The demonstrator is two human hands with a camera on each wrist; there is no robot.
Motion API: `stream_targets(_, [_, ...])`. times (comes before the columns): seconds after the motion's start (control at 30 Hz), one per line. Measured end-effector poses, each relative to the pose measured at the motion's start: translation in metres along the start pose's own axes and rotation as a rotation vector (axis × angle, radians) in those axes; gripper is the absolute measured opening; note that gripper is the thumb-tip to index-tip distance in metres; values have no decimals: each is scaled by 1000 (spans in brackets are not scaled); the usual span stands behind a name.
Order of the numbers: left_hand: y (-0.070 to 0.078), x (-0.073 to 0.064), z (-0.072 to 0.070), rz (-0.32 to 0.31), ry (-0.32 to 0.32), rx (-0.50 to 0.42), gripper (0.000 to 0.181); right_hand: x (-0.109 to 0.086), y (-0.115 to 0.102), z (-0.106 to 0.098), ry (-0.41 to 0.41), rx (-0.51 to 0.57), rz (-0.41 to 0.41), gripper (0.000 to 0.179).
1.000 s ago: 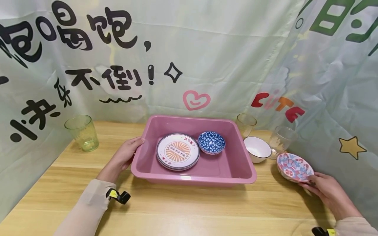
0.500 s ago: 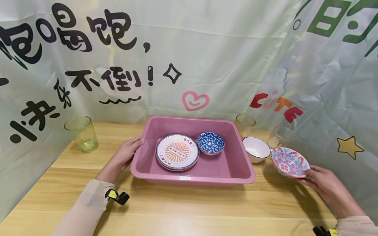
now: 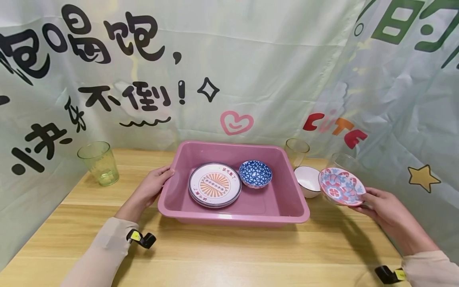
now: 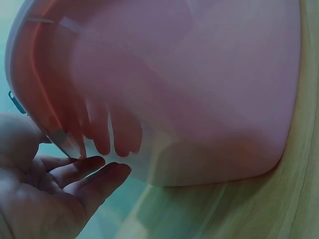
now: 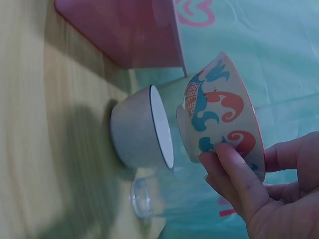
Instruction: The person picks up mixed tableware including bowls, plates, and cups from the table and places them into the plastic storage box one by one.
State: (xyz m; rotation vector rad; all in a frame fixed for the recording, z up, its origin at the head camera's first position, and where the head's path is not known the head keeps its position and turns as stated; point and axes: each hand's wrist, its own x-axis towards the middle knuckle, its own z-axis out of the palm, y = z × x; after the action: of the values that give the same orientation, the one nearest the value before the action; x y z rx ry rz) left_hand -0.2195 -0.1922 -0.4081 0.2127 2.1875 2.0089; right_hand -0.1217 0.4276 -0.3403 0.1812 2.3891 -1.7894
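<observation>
Floral bowl (image 5: 227, 107), held by the right fingers (image 5: 240, 174), shows its foot (image 5: 188, 134) only in right wrist view.

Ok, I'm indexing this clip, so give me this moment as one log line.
left hand: grips pink tub | right hand: holds pink-and-blue bowl above table | in tub: stacked plates, blue bowl

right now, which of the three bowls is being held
The pink patterned bowl, held in the right hand; the blue patterned bowl sits in the pink tub, the plain white bowl on the table.
</observation>
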Motion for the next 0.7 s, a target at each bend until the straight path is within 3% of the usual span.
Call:
stream_targets(0.3, [10,2,-1,5,20,140,56,6,-18,14,-36,-14,-21,62])
stream_targets(0.63, [40,4,2,100,76,361,57,11,-37,29,-56,-91,-60,59])
stream_targets(0.7, [46,4,5,109,75,365,59,12,-43,33,-60,-105,-57,59])
